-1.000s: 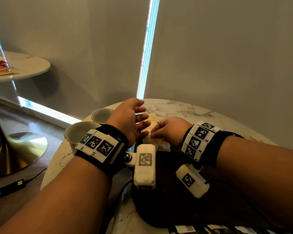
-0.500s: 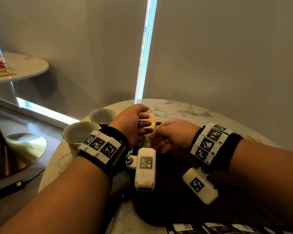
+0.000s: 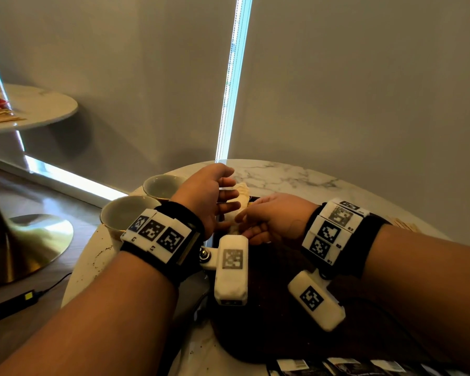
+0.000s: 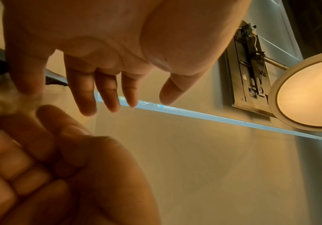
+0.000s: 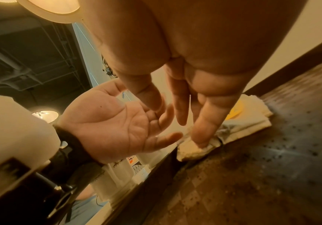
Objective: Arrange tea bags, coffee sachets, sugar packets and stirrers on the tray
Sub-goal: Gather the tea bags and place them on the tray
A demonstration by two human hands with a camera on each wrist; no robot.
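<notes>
L hand point(image 3: 205, 198) has opened since 0.5 s ago, holds nothing; R hand point(image 3: 273, 219) fingers straight, pressing cream paper tea bags point(image 5: 231, 129) at dark wooden tray point(image 5: 272, 167) far-left corner: placed.

right hand point(image 5: 185, 94) fingertip on tea bags point(image 5: 239, 121), dark tray point(image 5: 272, 167)

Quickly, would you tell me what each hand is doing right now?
Left hand: open, palm bare, holding nothing.
Right hand: open, straight fingers touching the pale packets on the dark tray.

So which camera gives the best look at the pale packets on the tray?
The right wrist view: the pale packets lie at the tray's edge, under the right hand's fingertips. The head view mostly hides them behind hands; the left wrist view shows a blur.
</notes>
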